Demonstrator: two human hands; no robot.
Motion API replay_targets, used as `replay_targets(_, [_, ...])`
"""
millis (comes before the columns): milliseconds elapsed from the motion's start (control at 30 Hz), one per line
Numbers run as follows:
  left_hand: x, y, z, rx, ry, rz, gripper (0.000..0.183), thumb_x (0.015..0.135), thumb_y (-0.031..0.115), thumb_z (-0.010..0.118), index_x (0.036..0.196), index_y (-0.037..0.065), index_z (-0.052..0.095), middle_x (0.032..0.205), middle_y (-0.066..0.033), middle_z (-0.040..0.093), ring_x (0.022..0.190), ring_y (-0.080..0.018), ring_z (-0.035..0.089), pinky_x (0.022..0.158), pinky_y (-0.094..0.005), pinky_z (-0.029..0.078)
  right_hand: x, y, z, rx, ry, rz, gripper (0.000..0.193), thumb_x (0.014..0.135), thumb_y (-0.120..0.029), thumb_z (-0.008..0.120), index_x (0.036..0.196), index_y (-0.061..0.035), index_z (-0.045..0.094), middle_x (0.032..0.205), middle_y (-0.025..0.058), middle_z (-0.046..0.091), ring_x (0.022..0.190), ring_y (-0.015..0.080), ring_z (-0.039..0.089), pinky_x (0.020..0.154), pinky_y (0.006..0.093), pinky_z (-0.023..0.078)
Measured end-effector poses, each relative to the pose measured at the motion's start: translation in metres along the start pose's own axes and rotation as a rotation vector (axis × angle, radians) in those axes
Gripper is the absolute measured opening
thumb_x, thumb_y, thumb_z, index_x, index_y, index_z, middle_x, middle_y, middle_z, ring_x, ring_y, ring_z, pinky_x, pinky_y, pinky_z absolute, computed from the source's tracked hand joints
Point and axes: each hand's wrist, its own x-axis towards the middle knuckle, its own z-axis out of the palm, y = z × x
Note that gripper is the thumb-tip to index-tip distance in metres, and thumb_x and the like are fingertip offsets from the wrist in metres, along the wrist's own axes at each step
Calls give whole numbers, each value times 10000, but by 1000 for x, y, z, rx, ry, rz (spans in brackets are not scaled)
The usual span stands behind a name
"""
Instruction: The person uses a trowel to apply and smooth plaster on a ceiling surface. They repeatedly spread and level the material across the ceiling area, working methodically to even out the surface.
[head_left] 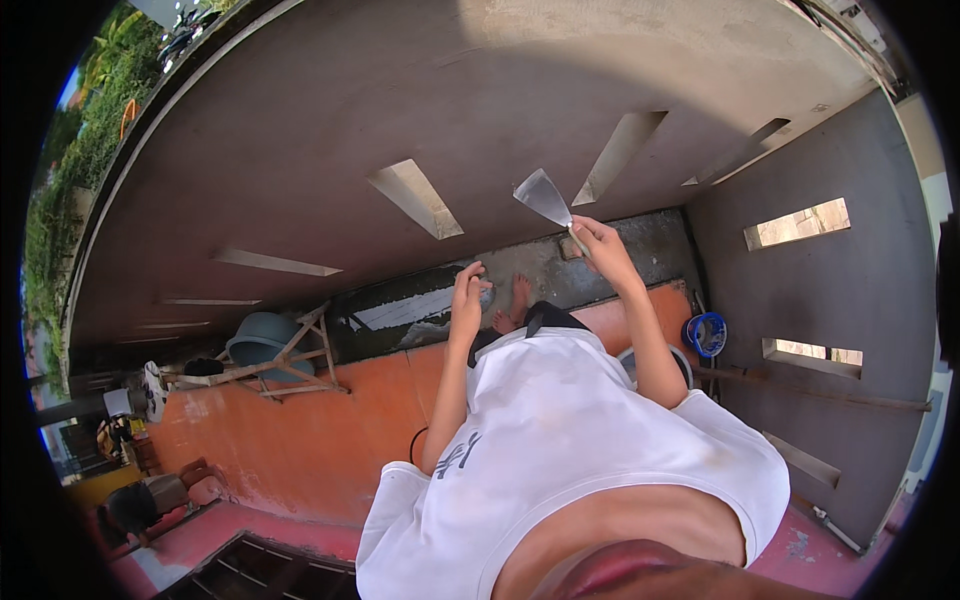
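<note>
One scraper (543, 197) is grasped at its handle (578, 240) by the right grip (602, 250), its blade turned towards 11 o'clock; whether the wall (520, 110) is touched cannot be told. Towards 8 o'clock from there, the left grip (467, 292) is seen slackly unfurled, with nothing visible in it. Bare feet (521, 297) are shown at 3 o'clock from the left grip and could be cut if the scraper were let slip from a loose hold. Footing could be lost on the wet floor, a puddle (410, 309) being spread at 8 o'clock from the left grip. The blade could be jarred if the slot (620, 158) at its 2 o'clock were caught.
</note>
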Motion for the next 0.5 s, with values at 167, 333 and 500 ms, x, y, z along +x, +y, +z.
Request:
replay_targets(167, [-12, 26, 47, 580, 7, 446, 604, 993, 216, 448, 1532, 8, 271, 1581, -214, 251, 1415, -363, 341, 1149, -486, 275, -47, 37, -1, -123, -38, 97, 420, 977, -282, 558, 1292, -13, 623, 674, 18, 621, 496, 71, 459, 467, 243, 368])
replay_targets(333, [-38, 26, 86, 686, -206, 601, 734, 899, 160, 554, 1550, 30, 243, 1620, -201, 195, 1508, -357, 175, 1191, -581, 136, -75, 60, 1, -112, -166, 161, 432, 971, -294, 560, 1268, 11, 639, 680, 50, 644, 518, 97, 501, 485, 256, 404])
replay_targets(500, [-61, -10, 89, 764, -150, 273, 736, 905, 150, 549, 1561, 54, 229, 1632, -158, 200, 1509, -350, 184, 1175, -617, 139, -93, 67, 2, -231, -206, 37, 423, 980, -243, 577, 1280, 54, 614, 674, 45, 627, 604, 111, 545, 628, 280, 472])
